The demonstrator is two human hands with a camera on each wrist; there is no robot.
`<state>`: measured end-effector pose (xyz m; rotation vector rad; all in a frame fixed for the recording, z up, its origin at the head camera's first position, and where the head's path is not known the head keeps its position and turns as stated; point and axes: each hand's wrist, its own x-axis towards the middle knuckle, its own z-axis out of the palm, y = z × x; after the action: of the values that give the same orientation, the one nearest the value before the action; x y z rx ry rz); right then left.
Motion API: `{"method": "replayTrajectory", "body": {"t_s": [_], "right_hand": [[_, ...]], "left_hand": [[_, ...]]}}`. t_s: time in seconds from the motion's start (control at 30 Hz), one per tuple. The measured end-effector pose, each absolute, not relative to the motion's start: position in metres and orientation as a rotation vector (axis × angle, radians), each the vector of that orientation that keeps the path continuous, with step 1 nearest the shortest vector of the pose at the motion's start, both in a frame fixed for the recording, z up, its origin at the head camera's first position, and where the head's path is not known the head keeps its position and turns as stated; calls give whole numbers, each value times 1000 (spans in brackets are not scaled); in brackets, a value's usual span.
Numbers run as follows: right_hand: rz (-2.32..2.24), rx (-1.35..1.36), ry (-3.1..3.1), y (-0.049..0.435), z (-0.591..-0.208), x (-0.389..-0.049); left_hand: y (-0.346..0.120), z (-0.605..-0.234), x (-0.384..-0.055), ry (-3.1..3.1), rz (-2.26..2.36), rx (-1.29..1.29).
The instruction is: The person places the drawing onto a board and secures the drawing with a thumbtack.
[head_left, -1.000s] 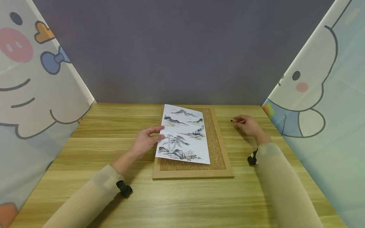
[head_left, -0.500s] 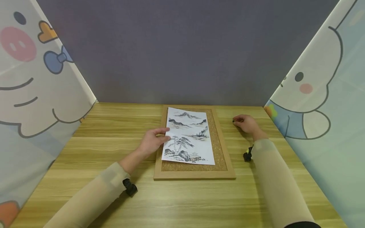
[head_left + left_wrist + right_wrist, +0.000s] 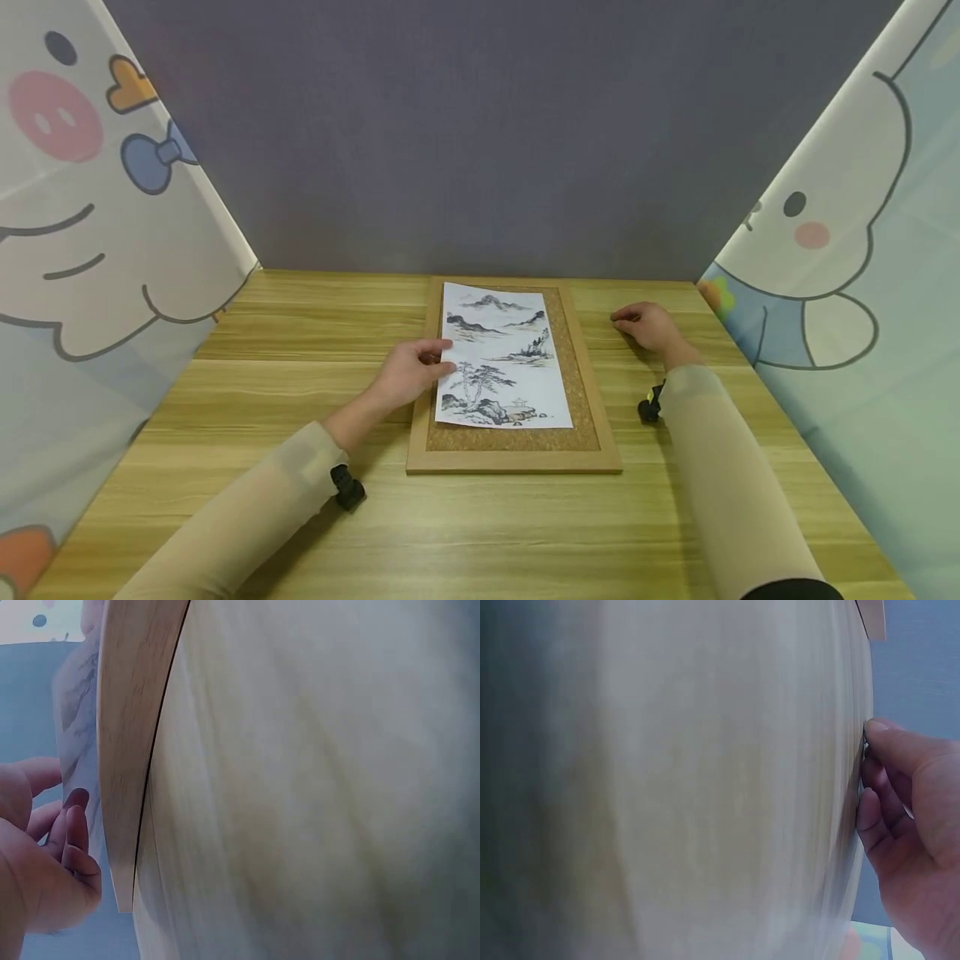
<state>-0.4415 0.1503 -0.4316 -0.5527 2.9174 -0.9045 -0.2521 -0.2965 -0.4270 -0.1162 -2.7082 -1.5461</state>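
A white sheet of paper (image 3: 510, 337) printed with an ink landscape of mountains and pines lies over a wood-framed cork board (image 3: 480, 439). My left hand (image 3: 411, 371) grips its left edge, thumb and index finger showing on the printed side. In the left wrist view, fingers of the left hand (image 3: 56, 847) curl at the edge of the paper (image 3: 79, 742), beside the board's frame (image 3: 127, 742). To the right of the board, my right hand (image 3: 651, 327) pinches a small black thing at the tabletop. The fingertips mostly hide this small black thing (image 3: 866, 748).
The board rests on a wood-grain table (image 3: 480, 533). A grey panel (image 3: 480, 142) rises behind it, and cartoon-printed cloths (image 3: 112, 275) stand along both sides. Black wrist cameras (image 3: 348, 487) sit at the sleeve cuffs.
The left hand has brought the paper to the right and flatter onto the cork. The right hand's fingertips have closed over the small black thing, which lay in plain sight before.
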Motion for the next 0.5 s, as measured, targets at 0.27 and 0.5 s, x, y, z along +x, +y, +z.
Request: {"method": "replayTrajectory", "body": {"t_s": [0.27,0.5], "right_hand": [[-875,-526,2960,146,-430,-441],[-871,-556,2976,142,-429,-435]], "left_hand": [[-303,-429,-258,-2751,-1441,-214],[-306,-430,-261,-2774,-1427,-266]]}}
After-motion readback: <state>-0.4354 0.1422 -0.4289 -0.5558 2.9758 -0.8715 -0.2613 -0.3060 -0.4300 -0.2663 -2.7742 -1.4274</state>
